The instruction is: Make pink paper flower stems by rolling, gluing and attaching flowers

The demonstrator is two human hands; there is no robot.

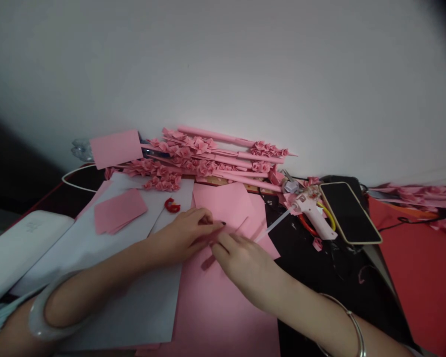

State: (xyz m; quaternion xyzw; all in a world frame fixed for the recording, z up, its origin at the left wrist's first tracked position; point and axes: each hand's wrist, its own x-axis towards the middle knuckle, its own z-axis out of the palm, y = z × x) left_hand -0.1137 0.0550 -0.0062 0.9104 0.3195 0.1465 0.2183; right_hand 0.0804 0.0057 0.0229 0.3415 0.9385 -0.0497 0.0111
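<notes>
A plain pink rectangular paper sheet [226, 312]; small folded paper roses [161, 183], likewise pink; a pistol-shaped plastic glue gun [317, 218], white; a broad flat paper sheet [427, 272], solid red; the bench [306, 263], black.

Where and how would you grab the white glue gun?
Probably by the handle of the white glue gun, from the near side: the handle slants toward the person, and the phone lies close on its right. The thin translucent stick jutting left looks a poorer hold.
</notes>
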